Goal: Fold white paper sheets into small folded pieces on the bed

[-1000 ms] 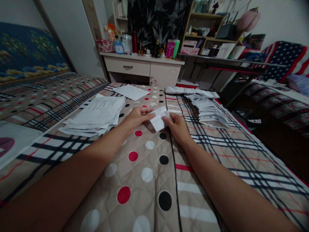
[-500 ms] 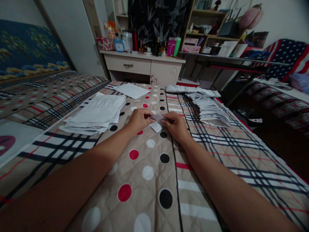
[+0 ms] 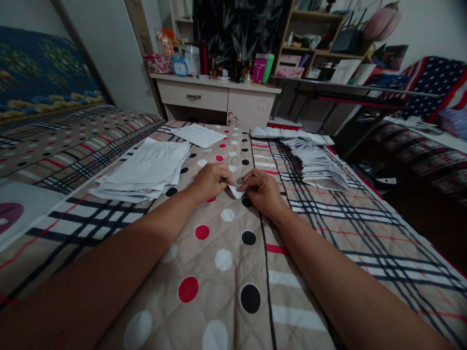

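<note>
Between my two hands, low over the bedspread, is a small folded piece of white paper (image 3: 237,193). My left hand (image 3: 213,181) pinches its left side with thumb and fingers. On the other side, my right hand (image 3: 263,191) has its fingers closed on the paper's right edge. Much of the paper is hidden by my fingers. To the left lies a stack of white sheets (image 3: 146,165), the top one with faint print. Folded paper pieces (image 3: 321,167) are packed in a fanned row at the right.
Another white sheet pile (image 3: 199,135) lies farther back. A second row of folded papers (image 3: 284,133) stretches along the bed's far right. Dotted and plaid quilted bedspread (image 3: 219,311) lies under everything. Beyond the bed stands a white dresser (image 3: 211,97) crowded with bottles and a blue clock (image 3: 179,66).
The paper was spread flatter between my hands; its upper part has been folded over toward me, so less of it shows. My fingers have curled in closer along the fold.
</note>
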`<state>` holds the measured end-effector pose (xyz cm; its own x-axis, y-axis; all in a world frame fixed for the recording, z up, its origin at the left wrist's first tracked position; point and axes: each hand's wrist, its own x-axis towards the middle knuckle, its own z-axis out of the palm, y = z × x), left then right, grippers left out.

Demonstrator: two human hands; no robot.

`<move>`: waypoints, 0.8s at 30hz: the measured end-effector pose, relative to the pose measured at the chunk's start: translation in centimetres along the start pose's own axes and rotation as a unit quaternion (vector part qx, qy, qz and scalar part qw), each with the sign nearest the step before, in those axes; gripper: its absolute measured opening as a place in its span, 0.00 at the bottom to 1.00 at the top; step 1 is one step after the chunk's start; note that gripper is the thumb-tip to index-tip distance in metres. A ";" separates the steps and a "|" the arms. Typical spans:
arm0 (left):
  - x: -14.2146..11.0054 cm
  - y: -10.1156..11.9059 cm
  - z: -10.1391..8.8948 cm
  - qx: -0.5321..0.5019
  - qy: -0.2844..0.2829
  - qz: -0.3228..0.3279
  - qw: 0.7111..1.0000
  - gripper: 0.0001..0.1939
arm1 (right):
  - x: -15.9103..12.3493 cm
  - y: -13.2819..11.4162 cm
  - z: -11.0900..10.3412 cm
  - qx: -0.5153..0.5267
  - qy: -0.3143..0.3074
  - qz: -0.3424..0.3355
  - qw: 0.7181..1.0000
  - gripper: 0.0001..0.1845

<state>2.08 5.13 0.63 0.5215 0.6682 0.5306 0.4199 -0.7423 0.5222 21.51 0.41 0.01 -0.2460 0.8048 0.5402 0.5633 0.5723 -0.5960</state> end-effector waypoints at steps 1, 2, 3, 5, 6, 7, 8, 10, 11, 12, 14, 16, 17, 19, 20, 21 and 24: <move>0.0 0.0 0.0 0.004 -0.005 0.005 1.000 0.13 | 0.0 -0.1 0.0 -0.007 -0.004 -0.001 1.000 0.20; 0.0 0.0 -0.1 0.009 -0.009 0.012 1.000 0.14 | 0.0 -0.2 0.0 -0.012 -0.007 -0.001 1.000 0.20; 0.0 0.0 -0.1 0.014 -0.012 0.018 1.000 0.14 | 0.0 -0.2 0.0 -0.014 -0.008 0.000 1.000 0.19; -0.1 0.0 -0.2 0.022 -0.013 0.027 0.999 0.13 | 0.0 -0.2 0.0 -0.012 -0.008 0.007 1.000 0.19; -0.1 0.1 -0.2 0.021 -0.013 0.029 0.999 0.13 | 0.0 -0.3 0.0 -0.010 -0.008 0.011 1.000 0.19; -0.1 0.1 -0.2 0.018 -0.013 0.029 0.999 0.13 | 0.0 -0.3 0.0 -0.009 -0.008 0.016 1.000 0.19; -0.1 0.2 -0.2 0.013 -0.014 0.027 0.999 0.13 | 0.0 -0.3 0.0 -0.008 -0.008 0.019 1.000 0.19; -0.1 0.2 -0.2 0.009 -0.018 0.020 1.000 0.13 | 0.1 -0.3 0.0 -0.012 -0.009 0.021 1.000 0.19; -0.1 0.2 -0.2 0.010 -0.022 0.015 1.000 0.13 | 0.1 -0.4 0.0 -0.015 -0.011 0.022 1.000 0.19; -0.1 0.2 -0.2 0.013 -0.025 0.011 1.000 0.13 | 0.1 -0.4 0.0 -0.019 -0.013 0.023 0.999 0.19; -0.1 0.2 -0.2 0.016 -0.029 0.007 0.999 0.13 | 0.1 -0.4 0.0 -0.027 -0.016 0.024 0.999 0.19; -0.1 0.2 -0.1 0.011 -0.028 0.005 1.000 0.14 | 0.1 -0.3 0.0 -0.030 -0.017 0.020 0.999 0.20; -0.1 0.1 -0.1 0.007 -0.025 0.004 1.000 0.14 | 0.1 -0.3 0.0 -0.031 -0.016 0.017 0.999 0.20; -0.1 0.1 0.0 -0.002 -0.018 -0.001 1.000 0.13 | 0.1 -0.2 0.0 -0.032 -0.015 0.012 0.999 0.20; 0.0 0.1 0.0 -0.007 -0.015 -0.005 1.000 0.13 | 0.1 -0.2 0.0 -0.032 -0.015 0.010 0.999 0.20; 0.0 0.1 0.0 -0.011 -0.013 -0.009 1.000 0.13 | 0.1 -0.2 0.0 -0.032 -0.015 0.009 0.999 0.20; 0.0 0.2 -0.1 -0.016 -0.016 -0.018 1.000 0.13 | 0.0 -0.2 0.0 -0.036 -0.019 0.011 0.999 0.20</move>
<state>2.12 4.97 0.84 0.5297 0.6927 0.4895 0.4156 -0.7150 0.5621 21.37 0.30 0.18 -0.2619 0.8227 0.5046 0.6243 0.5431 -0.5615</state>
